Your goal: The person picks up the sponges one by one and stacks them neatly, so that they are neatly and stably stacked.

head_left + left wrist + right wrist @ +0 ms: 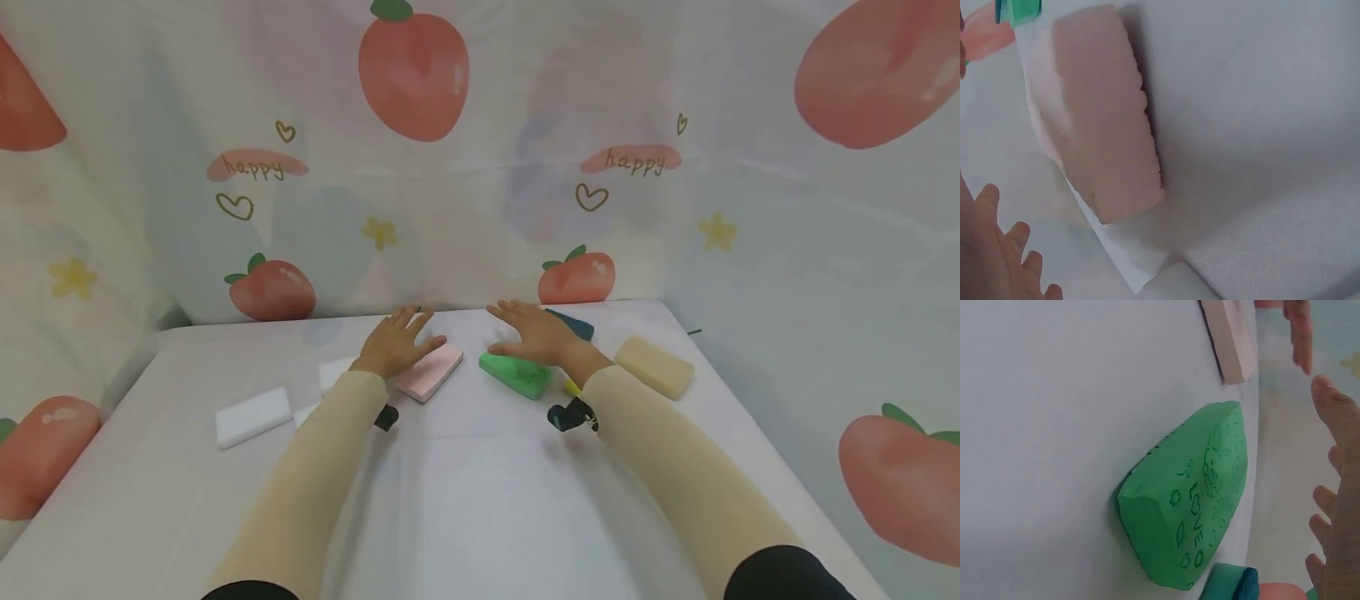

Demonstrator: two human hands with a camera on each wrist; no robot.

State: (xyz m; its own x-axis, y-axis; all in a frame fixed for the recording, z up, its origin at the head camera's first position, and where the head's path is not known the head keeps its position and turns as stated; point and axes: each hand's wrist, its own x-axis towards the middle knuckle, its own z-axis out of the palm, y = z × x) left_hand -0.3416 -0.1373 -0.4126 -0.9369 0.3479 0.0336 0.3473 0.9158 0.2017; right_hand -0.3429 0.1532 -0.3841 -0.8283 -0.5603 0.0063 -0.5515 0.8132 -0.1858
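My left hand, fingers spread and fairly straight, hovers beside a pale pink block. In the left wrist view that pink block shows a ragged lower edge, and the hand is apart from it. To the right, my right hand is held over a green block with its fingers extended. Pressed designs and the letters LOVE mark the green block in the right wrist view. Neither hand holds anything. Behind the right hand lies a dark teal block, partly hidden.
A beige block lies right of the right wrist, and a bit of yellow peeks out under it. On the left is a white block, with another white piece partly behind the left sleeve. A fruit-print curtain hangs behind the white table.
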